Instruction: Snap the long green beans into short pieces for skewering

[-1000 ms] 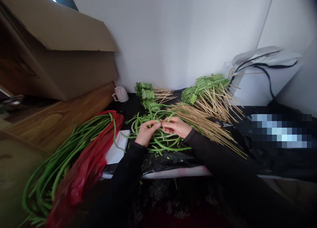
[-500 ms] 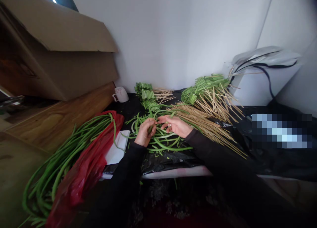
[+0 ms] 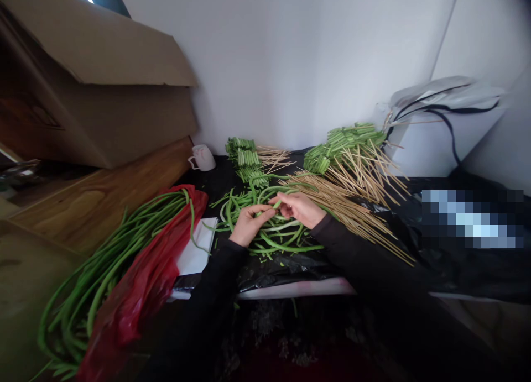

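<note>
My left hand (image 3: 248,224) and my right hand (image 3: 299,207) meet over a loose heap of long green beans (image 3: 271,235) on black plastic sheeting. Both pinch the same bean between fingertips, fingers curled. Bare bamboo skewers (image 3: 352,208) fan out just right of my right hand. Two stacks of skewered bean pieces lie behind: one stack (image 3: 247,161) near the wall, a larger stack (image 3: 342,141) to the right.
A long bundle of uncut beans (image 3: 103,260) lies on a red plastic bag (image 3: 141,293) at the left. A white mug (image 3: 202,157) stands by the wall. A big cardboard box (image 3: 95,78) sits on the wooden surface. A white bag (image 3: 440,122) leans at the right.
My hands parted slightly and the left curled into a fist half a second ago; now the fingertips are together again on a bean, a little farther back over the heap.
</note>
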Motion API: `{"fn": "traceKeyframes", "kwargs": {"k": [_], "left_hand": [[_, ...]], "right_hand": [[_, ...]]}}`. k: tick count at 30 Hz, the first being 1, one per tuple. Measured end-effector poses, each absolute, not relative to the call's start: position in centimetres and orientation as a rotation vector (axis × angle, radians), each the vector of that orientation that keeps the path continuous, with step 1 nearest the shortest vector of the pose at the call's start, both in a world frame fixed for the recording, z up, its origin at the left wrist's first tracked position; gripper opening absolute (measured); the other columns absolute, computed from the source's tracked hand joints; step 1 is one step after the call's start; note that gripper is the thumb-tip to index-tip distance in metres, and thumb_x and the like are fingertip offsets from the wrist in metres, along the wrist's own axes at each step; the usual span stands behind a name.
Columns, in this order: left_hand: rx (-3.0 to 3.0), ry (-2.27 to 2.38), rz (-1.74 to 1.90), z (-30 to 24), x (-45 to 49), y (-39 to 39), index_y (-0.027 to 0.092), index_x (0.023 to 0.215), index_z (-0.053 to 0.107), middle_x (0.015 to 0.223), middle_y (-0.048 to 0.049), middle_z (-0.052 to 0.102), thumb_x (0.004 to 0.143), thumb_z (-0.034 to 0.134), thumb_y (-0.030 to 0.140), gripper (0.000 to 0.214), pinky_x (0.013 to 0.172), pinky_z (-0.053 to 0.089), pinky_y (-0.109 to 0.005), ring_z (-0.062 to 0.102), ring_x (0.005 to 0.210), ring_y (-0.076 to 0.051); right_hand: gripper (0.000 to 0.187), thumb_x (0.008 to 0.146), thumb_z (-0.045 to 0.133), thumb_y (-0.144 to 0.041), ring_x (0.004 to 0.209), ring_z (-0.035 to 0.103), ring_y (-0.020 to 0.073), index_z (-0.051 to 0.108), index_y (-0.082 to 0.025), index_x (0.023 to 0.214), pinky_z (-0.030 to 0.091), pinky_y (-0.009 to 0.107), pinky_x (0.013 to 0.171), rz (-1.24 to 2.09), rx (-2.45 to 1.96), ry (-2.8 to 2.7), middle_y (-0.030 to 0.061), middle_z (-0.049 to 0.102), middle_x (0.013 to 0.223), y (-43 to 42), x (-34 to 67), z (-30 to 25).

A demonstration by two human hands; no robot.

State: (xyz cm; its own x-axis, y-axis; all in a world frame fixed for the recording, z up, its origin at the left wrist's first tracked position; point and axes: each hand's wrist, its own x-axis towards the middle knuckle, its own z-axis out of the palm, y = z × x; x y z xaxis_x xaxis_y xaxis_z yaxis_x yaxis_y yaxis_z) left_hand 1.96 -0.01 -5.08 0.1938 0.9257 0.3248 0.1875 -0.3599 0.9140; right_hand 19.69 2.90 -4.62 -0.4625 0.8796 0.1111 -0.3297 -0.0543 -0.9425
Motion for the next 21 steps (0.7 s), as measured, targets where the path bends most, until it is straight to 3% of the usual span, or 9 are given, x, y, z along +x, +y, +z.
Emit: {"fn": "traceKeyframes", "kwargs": {"k": [4, 7, 10, 14, 18, 21], "left_hand": [[1.723, 1.084, 1.188, -4.88, 1.91, -0.23, 0.017, 0.074, 0.076, 0.076, -0.0049, 0.073, 0.071, 0.075, 0.043, 0.026, 0.071, 0.048, -0.03, 0.063, 0.073, -0.02], [1.722, 1.06, 1.109, -4.71, 1.92, -0.48, 0.016, 0.071, 0.076, 0.066, -0.004, 0.068, 0.073, 0.071, 0.049, 0.034, 0.058, 0.043, -0.026, 0.056, 0.059, -0.015], [1.531, 1.029, 1.16, -4.66, 1.88, -0.46, 0.014, 0.073, 0.075, 0.051, -0.0003, 0.052, 0.08, 0.056, 0.062, 0.053, 0.042, 0.024, -0.023, 0.034, 0.041, -0.007], [1.384, 0.985, 1.239, -4.85, 1.77, -0.11, 0.013, 0.078, 0.075, 0.054, 0.0006, 0.048, 0.082, 0.048, 0.067, 0.061, 0.039, 0.012, -0.023, 0.023, 0.038, -0.004], [1.531, 1.008, 1.159, -5.16, 1.76, 0.0, 0.014, 0.074, 0.075, 0.053, 0.0016, 0.052, 0.073, 0.07, 0.054, 0.041, 0.043, 0.026, -0.021, 0.037, 0.043, -0.006], [1.589, 0.994, 1.126, -5.17, 1.83, -0.07, 0.014, 0.069, 0.075, 0.063, -0.0011, 0.064, 0.067, 0.078, 0.045, 0.031, 0.059, 0.042, -0.025, 0.052, 0.057, -0.012]], "right_hand": [[0.03, 0.071, 0.076, -0.045, 0.04, 0.038, 0.0033, 0.066, -0.017, 0.074, 0.025, 0.018, 0.036, 1.644, -0.657, -1.138, -0.006, 0.053, 0.052, 3.71, 20.45, -4.78], [0.03, 0.067, 0.08, -0.042, 0.043, 0.044, 0.0046, 0.062, -0.018, 0.071, 0.03, 0.018, 0.039, 1.665, -0.636, -1.101, -0.0054, 0.056, 0.055, 3.73, 20.57, -4.75], [0.029, 0.069, 0.078, -0.041, 0.046, 0.049, 0.0058, 0.062, -0.017, 0.072, 0.035, 0.019, 0.042, 1.708, -0.606, -1.125, -0.0037, 0.059, 0.058, 3.33, 20.4, -4.53], [0.027, 0.071, 0.077, -0.04, 0.046, 0.05, 0.0059, 0.063, -0.016, 0.073, 0.037, 0.019, 0.043, 1.764, -0.573, -1.183, -0.0019, 0.062, 0.063, 2.87, 20.14, -4.44], [0.026, 0.07, 0.079, -0.038, 0.05, 0.053, 0.0069, 0.066, -0.016, 0.075, 0.041, 0.019, 0.047, 1.776, -0.547, -1.231, -0.0018, 0.062, 0.062, 2.83, 19.98, -4.8], [0.025, 0.07, 0.08, -0.035, 0.053, 0.055, 0.0072, 0.068, -0.015, 0.08, 0.043, 0.02, 0.05, 1.769, -0.539, -1.259, -0.0009, 0.063, 0.065, 2.8, 19.92, -5.09]]}}
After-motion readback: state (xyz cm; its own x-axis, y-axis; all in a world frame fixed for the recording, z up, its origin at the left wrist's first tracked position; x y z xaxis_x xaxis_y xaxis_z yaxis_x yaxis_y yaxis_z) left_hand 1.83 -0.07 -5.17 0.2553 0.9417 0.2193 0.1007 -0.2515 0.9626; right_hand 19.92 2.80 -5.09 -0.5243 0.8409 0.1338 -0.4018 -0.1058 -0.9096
